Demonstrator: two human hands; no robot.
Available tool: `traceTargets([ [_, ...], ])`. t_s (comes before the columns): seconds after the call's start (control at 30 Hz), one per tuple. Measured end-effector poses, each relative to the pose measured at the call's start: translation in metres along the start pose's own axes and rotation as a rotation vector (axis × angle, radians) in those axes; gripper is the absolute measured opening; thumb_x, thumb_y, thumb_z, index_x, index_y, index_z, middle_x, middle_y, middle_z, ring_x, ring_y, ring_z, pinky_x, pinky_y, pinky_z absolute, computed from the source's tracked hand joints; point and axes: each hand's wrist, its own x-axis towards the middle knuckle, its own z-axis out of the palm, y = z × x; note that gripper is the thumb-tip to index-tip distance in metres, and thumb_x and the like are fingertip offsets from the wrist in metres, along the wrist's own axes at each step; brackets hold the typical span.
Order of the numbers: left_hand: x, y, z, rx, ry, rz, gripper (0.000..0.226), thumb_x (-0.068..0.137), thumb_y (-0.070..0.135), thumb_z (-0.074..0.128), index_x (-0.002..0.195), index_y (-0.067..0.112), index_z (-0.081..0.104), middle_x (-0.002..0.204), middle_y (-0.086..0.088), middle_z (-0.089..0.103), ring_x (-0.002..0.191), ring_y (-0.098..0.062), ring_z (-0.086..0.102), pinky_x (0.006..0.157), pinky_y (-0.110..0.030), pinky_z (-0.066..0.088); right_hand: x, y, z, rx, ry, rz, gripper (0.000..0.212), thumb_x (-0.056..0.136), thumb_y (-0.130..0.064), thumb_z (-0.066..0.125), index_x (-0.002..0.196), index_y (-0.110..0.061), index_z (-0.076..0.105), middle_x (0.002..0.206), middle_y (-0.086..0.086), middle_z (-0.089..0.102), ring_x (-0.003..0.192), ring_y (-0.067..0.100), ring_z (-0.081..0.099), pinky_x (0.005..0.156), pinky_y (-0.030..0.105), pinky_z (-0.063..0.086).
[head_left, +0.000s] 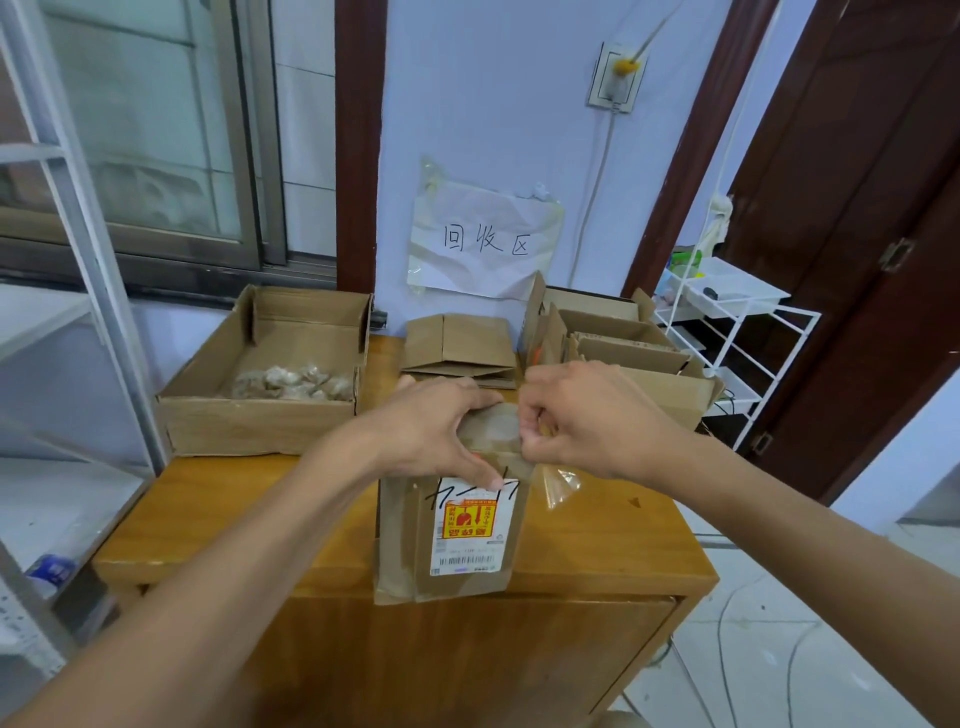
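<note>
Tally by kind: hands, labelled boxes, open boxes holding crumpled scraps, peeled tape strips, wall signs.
Hands: 2, left hand, right hand
labelled box: 1
open box of scraps: 1
tape strip: 1
wall sign: 1
Total: 6

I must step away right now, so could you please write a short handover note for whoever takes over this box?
Left grip holds the top of the upright cardboard box, thumb on its shipping label.
Right grip pinches a strip of clear tape, partly peeled, hanging off the box's right side.
The box stands at the front of the wooden cabinet; an open carton with what look like tape wads sits rear left, folded cartons behind.
Done: tape lifted partway. Left: pull it free, probably drop it in the open carton, then flatten the box.
</note>
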Motion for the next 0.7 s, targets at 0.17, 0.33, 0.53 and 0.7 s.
traceTargets([
  [0.17, 0.002, 0.0, 0.001, -0.012, 0.029, -0.006, 0.106, 0.068, 0.072, 0.081, 0.157, 0.032, 0.039, 0.136, 0.018, 0.053, 0.133, -0.013, 0.045, 0.111, -0.042, 0.029, -0.01, 0.001, 0.015, 0.062, 0.124, 0.074, 0.015, 0.086, -0.042, 0.061, 0.073, -0.039, 0.054, 0.085, -0.015, 0.062, 0.071, 0.012, 0.061, 0.063, 0.038, 0.054],
  [0.33, 0.003, 0.005, 0.005, 0.045, 0.035, 0.001, 0.107, 0.067, 0.077, 0.078, 0.157, 0.034, 0.039, 0.135, 0.017, 0.054, 0.132, -0.013, 0.046, 0.107, -0.042, 0.032, -0.014, 0.008, 0.004, -0.196, 0.168, -0.247, 0.016, 0.093, -0.039, 0.071, 0.084, -0.026, 0.073, 0.086, -0.008, 0.059, 0.054, 0.018, 0.056, 0.039, 0.032, 0.044],
  [0.53, -0.001, 0.004, 0.004, 0.025, 0.046, 0.028, 0.1, 0.067, 0.077, 0.078, 0.152, 0.037, 0.045, 0.119, 0.019, 0.056, 0.121, -0.012, 0.052, 0.106, -0.045, 0.035, -0.008, 0.008, 0.012, -0.285, 0.208, -0.296, 0.033, 0.098, -0.031, 0.046, 0.076, -0.018, 0.066, 0.078, -0.003, 0.052, 0.053, 0.021, 0.053, 0.039, 0.03, 0.04],
  [0.7, -0.002, 0.005, 0.006, 0.048, 0.059, 0.019, 0.106, 0.066, 0.077, 0.078, 0.155, 0.033, 0.042, 0.124, 0.019, 0.055, 0.127, -0.012, 0.05, 0.105, -0.044, 0.035, -0.002, 0.012, 0.013, -0.036, 0.148, -0.233, 0.011, 0.081, -0.032, 0.055, 0.072, -0.027, 0.059, 0.076, -0.011, 0.053, 0.055, 0.016, 0.051, 0.047, 0.038, 0.049],
])
